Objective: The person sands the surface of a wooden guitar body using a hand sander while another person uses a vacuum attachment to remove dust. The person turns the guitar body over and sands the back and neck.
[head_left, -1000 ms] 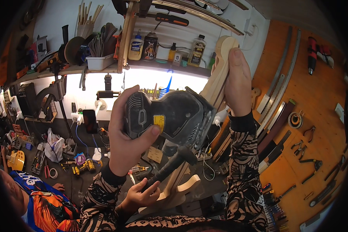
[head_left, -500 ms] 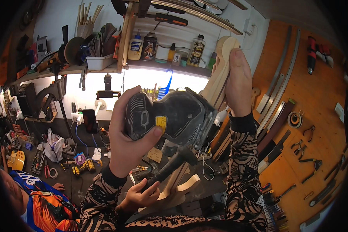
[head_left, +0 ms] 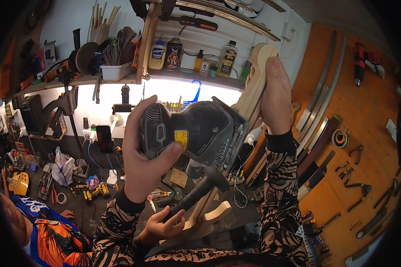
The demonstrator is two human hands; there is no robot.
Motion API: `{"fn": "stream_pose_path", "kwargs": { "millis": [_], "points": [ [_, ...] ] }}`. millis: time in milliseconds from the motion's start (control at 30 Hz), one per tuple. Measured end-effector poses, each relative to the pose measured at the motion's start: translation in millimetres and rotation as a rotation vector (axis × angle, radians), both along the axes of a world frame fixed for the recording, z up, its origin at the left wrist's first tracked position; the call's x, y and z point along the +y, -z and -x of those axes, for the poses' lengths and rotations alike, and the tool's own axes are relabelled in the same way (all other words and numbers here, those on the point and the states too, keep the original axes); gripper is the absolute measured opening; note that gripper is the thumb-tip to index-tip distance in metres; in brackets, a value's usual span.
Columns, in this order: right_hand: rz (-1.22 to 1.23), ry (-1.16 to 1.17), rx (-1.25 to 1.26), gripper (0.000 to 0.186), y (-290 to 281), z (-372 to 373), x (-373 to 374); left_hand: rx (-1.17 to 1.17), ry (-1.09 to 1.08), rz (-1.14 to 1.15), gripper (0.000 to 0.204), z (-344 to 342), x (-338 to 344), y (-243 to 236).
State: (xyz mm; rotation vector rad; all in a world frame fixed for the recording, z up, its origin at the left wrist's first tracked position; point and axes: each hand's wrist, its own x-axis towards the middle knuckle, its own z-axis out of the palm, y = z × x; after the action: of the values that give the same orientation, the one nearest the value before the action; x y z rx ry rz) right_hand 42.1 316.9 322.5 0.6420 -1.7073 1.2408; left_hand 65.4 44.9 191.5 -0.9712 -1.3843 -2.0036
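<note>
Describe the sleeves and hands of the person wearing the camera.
Both hands, left hand and right hand, are bare, without gloves or rings in view. Long sleeves carry a black and cream zebra-like pattern and end in plain black knit cuffs at the wrists.

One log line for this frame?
left hand: grips black sander | right hand: holds wooden piece upright | sander base: against the piece

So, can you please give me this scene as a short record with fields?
left hand: grips the dark sander
right hand: holds the pale wooden piece upright
contact: the sander's flat face meets the wooden piece
third hand: low down, on the black hose; owner unclear
background: shelf with bottles
</note>
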Motion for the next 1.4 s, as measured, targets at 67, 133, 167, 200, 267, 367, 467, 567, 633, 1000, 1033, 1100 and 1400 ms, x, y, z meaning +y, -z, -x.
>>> {"fn": "stream_pose_path", "kwargs": {
  "millis": [67,133,167,200,267,367,467,567,633,1000,1033,1100,1400],
  "points": [
    [-0.011,-0.004,0.002,0.049,0.4,1.5,0.3,0.025,-0.020,0.010,0.086,0.6,-3.1,-1.5],
    [-0.027,-0.002,0.003,0.049,0.8,2.7,4.0,0.049,-0.026,0.014,0.086,2.2,-3.4,-0.7],
    [-0.029,0.000,0.003,0.049,0.8,2.8,5.1,0.056,-0.024,0.013,0.086,3.4,-3.3,0.6],
    [-0.033,-0.005,0.015,0.050,0.7,3.3,5.4,0.064,-0.026,0.013,0.086,3.9,-3.6,1.2],
    [-0.037,-0.011,0.026,0.050,0.4,2.9,4.1,0.055,-0.025,0.014,0.086,3.9,-3.7,1.5],
    [-0.003,-0.026,0.006,0.050,0.4,2.5,-0.5,0.044,-0.036,0.027,0.086,3.2,-4.8,1.3],
    [-0.007,-0.035,0.006,0.049,-1.0,2.8,0.5,0.057,-0.041,0.030,0.086,3.8,-1.4,-0.7],
    [-0.011,-0.029,0.003,0.049,-0.6,1.9,3.1,0.065,-0.031,0.031,0.086,6.8,0.5,-0.3],
    [-0.019,-0.026,0.006,0.049,0.1,4.6,1.9,0.060,-0.041,0.047,0.086,6.2,-2.3,-2.0],
    [-0.001,-0.011,-0.011,0.049,-0.9,-1.3,-2.4,-0.017,-0.068,0.037,0.089,6.2,4.1,-1.5],
    [-0.010,0.001,-0.011,0.049,-0.6,-1.1,-2.2,-0.017,-0.069,0.039,0.089,6.6,3.8,-1.5],
    [0.014,0.017,-0.009,0.049,0.5,1.9,-2.2,-0.005,-0.084,0.046,0.090,7.8,3.4,-1.3],
    [-0.008,0.014,0.004,0.050,0.1,0.7,-0.4,-0.043,0.006,0.022,0.086,10.4,-0.1,1.5]
  ]
}}
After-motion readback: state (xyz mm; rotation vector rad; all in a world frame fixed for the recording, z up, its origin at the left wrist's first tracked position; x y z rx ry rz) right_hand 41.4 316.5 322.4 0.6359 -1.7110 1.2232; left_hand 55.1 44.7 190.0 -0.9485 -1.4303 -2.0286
